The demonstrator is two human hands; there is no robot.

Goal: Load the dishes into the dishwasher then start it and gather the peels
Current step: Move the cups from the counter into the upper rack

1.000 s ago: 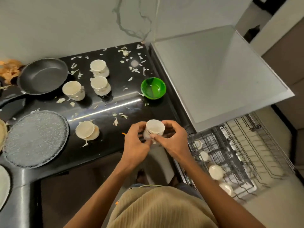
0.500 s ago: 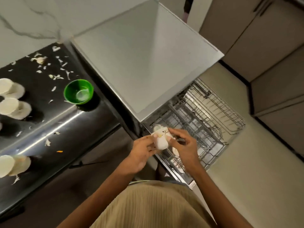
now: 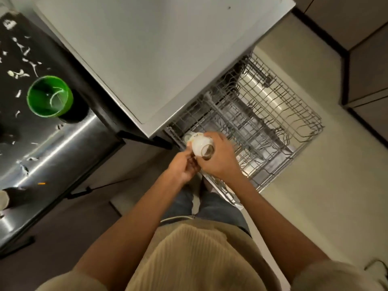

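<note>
— Where's the cup [image 3: 200,143]?
— Tipped over, just above the near corner of the dishwasher rack [image 3: 273,131]. The right hand [image 3: 218,158] is wrapped round it; the left hand [image 3: 183,166] sits close against it, fingers curled at the cup's lower edge.
— Anything in the way?
— The grey appliance top [image 3: 163,55] overhangs the rack's far side. Left of the rack, a green bowl [image 3: 49,96] and scattered peels [image 3: 21,73] lie on the black counter [image 3: 63,143].
</note>
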